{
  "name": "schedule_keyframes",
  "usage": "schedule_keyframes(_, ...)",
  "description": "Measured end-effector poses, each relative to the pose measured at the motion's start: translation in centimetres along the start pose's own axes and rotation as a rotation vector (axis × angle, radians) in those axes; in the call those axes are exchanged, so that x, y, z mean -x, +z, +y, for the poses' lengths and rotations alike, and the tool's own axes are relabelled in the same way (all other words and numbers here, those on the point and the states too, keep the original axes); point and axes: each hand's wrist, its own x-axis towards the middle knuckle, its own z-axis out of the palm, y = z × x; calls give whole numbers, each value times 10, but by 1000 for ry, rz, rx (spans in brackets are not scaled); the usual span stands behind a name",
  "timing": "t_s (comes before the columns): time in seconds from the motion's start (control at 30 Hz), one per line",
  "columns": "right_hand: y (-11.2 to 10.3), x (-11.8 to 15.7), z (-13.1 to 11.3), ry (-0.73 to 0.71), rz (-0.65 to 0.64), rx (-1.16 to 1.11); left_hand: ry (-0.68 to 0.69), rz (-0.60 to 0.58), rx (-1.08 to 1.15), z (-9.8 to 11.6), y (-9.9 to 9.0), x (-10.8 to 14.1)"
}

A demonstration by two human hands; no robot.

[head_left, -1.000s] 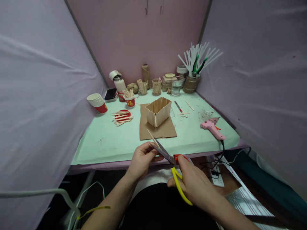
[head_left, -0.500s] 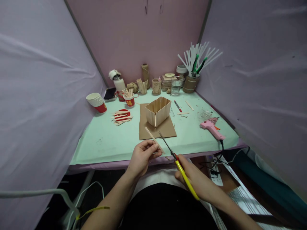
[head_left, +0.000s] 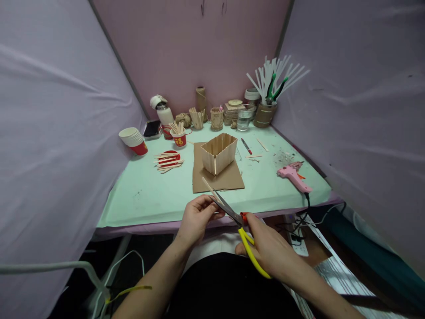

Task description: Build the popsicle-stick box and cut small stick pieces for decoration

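So half a second ago my scissors [head_left: 232,214] were closed and off to the side of the wooden stick [head_left: 207,184], and now the blades are parted a little with the stick between them. My left hand [head_left: 195,221] has it pinched between thumb and fingers, just off the table's near edge, and my right hand [head_left: 267,243] is curled round the yellow and red handles. The paper cup [head_left: 180,140] reads 福 in gold on red; the scallop-topped wooden box [head_left: 222,155] sits on flat brown cardboard [head_left: 201,182]
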Motion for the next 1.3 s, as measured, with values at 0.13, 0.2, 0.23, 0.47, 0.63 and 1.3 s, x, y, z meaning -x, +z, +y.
schedule_keyframes(0.13, 0, 3, -2, 5, -23, 101, -16, -9, 5, 0, 1, 2)
schedule_keyframes(0.2, -1, 5, -4, 17, -25, 140, -26, -14, 7, 0, 2, 3)
schedule_keyframes(0.23, -1, 5, -6, 26, -28, 154, -31, -17, 9, 0, 2, 3)
schedule_keyframes(0.47, -4, 7, -14, 79, -78, 159, -58, -31, 37, 1, 3, 3)
schedule_keyframes(0.63, -4, 7, -19, 134, -126, 33, -79, -16, 61, 3, 3, 4)
schedule_keyframes(1.3, -4, 7, -12, 41, -50, -10, -60, -87, -33, 2, 0, 6)
